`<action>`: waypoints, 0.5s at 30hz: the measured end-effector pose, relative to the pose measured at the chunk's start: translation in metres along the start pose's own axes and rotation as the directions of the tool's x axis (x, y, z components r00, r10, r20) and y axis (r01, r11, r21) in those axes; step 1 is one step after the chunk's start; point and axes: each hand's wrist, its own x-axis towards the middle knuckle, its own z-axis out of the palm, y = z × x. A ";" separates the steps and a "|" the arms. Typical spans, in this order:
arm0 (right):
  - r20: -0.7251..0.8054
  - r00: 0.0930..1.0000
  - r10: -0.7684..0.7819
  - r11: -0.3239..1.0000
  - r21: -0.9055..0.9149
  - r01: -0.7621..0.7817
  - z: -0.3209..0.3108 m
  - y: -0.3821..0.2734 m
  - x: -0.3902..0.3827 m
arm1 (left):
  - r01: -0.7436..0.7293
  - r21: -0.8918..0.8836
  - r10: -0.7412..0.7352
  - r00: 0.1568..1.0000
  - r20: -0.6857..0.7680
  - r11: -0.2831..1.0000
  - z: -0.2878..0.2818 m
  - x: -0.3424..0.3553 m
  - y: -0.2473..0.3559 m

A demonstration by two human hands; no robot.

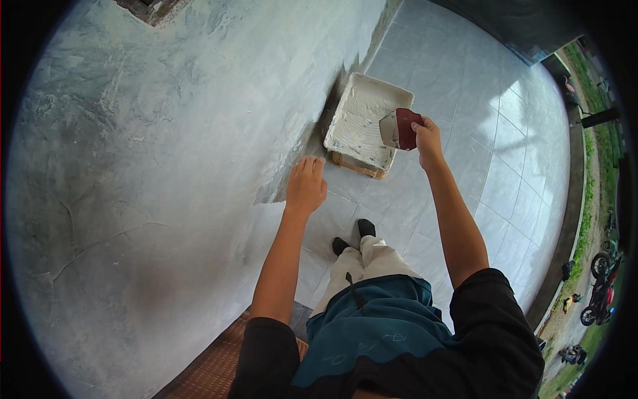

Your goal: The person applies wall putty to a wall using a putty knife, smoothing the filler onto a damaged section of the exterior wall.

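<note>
Most fingers of the right hand (pixel 428 138) are hidden behind the red-and-grey scraper (pixel 402 128), by which part of the tray (pixel 365 100) is also covered. The left hand's (pixel 307 186) palm is turned from view. The brown support (pixel 359 167) is mostly concealed beneath the tray. The wall opening (pixel 157 13) is cut off above. Details of the red motorcycle (pixel 601 290) are too small to be told.

To your left rises a mottled grey-white wall (pixel 166 133), its surface patchy and streaked. Beneath you runs a floor (pixel 482 149) of large pale grey tiles, glossy with daylight on your right. Beyond its edge are green grass (pixel 589 183) and a red motorcycle (pixel 601 289). Low on your left is brown woven material (pixel 219 352), possibly a mat.
</note>
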 end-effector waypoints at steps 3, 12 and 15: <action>-0.075 0.997 0.033 0.999 0.022 -0.031 -0.019 0.020 -0.006 | -0.003 -0.042 0.005 1.000 0.026 0.999 0.015 -0.005 -0.001; -0.240 0.954 0.181 0.983 0.047 -0.175 -0.057 0.103 -0.009 | 0.018 -0.153 0.009 0.985 0.170 0.988 0.065 -0.029 0.013; -0.266 0.942 0.205 0.977 0.000 -0.213 -0.063 0.134 0.003 | 0.030 -0.129 -0.003 0.980 0.200 0.991 0.081 -0.026 0.013</action>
